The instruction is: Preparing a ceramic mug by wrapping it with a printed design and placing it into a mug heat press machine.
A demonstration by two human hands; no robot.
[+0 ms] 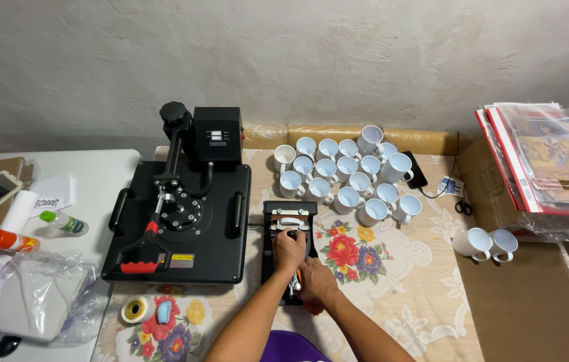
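The fingers of the left hand (288,249) are curled on the top of the small mug press (289,249), and the fingers of the right hand (316,281) are wrapped round its orange-gripped lever (298,280) at the near end. The press is set on the flowered bench (391,281), beside the large flat press (180,221). White mugs (345,174) are grouped behind. A clamping step seems in hand; steady lever pressure is called for.
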